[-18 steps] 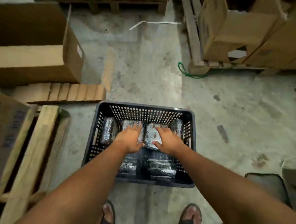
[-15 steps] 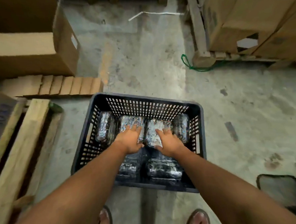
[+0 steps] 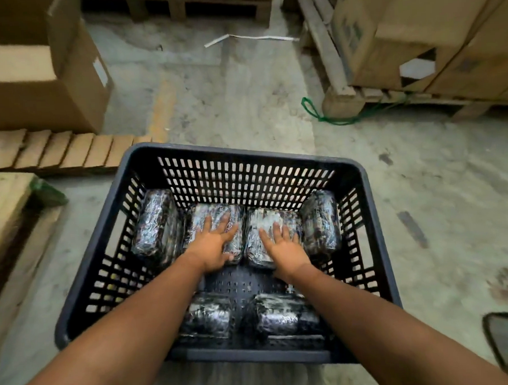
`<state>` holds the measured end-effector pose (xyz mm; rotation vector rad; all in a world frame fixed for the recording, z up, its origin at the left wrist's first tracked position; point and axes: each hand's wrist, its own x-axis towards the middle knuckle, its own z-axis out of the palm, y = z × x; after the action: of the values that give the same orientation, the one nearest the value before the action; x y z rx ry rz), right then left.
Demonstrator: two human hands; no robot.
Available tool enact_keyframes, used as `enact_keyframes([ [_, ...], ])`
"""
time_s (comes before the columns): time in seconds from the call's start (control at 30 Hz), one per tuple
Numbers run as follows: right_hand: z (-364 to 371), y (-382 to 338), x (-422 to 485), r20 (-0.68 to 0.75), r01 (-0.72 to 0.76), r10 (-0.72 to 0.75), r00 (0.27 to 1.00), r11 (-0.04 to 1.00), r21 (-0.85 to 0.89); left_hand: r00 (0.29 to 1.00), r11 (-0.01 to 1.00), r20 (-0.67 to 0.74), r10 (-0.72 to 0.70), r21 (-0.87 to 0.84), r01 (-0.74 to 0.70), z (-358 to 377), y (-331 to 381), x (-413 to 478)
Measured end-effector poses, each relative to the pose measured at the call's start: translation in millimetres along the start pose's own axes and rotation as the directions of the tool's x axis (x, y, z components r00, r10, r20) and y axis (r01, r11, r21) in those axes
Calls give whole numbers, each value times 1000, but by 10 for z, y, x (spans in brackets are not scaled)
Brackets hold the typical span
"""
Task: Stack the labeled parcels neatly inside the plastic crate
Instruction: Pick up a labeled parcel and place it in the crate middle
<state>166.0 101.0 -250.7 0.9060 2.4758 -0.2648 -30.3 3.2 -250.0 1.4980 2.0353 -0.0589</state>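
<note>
A dark plastic crate [image 3: 244, 151] with slotted walls stands on the concrete floor in front of me. Several parcels wrapped in shiny film lie inside. A row runs along the far wall: one at the left [image 3: 156, 224], two in the middle [image 3: 218, 213] [image 3: 273, 220], one at the right [image 3: 320, 221]. Two more lie near the front wall [image 3: 207, 315] [image 3: 279, 313]. My left hand [image 3: 212, 243] rests flat, fingers spread, on the left middle parcel. My right hand [image 3: 283, 245] rests flat on the right middle parcel. Neither hand grips anything.
An open cardboard box [image 3: 73, 81] sits at the far left, with a strip of folded cardboard [image 3: 59, 151] before it. A wooden pallet [image 3: 6, 205] is at the left. Stacked cartons [image 3: 432, 30] on a pallet stand at the far right. A green cord [image 3: 331, 119] lies on the floor.
The view has moved closer to the crate and tilted down. Both hands have flattened, with fingers spread wider on the two middle parcels.
</note>
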Motion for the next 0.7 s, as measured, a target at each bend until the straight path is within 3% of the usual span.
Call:
enact_keyframes([
  [0.07,-148,53,-14,30,19,-21,999,998,53,999,996,-27,26,-82,-28,-114,19,-20],
  [0.13,-320,140,-60,16,45,-47,999,989,139,997,959,-72,31,-279,-50,-256,43,-19],
  [0.2,-510,255,-120,-33,38,-29,999,953,300,990,906,-128,67,-409,-114,-386,73,-24],
  [0.33,-910,508,-205,-113,35,34,993,830,557,963,787,-254,85,-575,-221,-654,210,-85],
  [0.4,-1105,628,-255,-94,54,18,995,711,701,938,704,-341,60,-652,-282,-824,291,-140],
  [0.47,-1325,718,-354,-59,71,-39,997,589,805,910,654,-407,80,-667,-356,-1028,371,-198],
  [0.57,-1681,793,-536,-43,83,-92,995,487,870,884,592,-437,167,-673,-444,-1309,486,-302],
  [0.7,-2053,860,-731,-119,140,-103,988,232,963,828,631,-487,278,-557,-540,-1529,606,-441],
])
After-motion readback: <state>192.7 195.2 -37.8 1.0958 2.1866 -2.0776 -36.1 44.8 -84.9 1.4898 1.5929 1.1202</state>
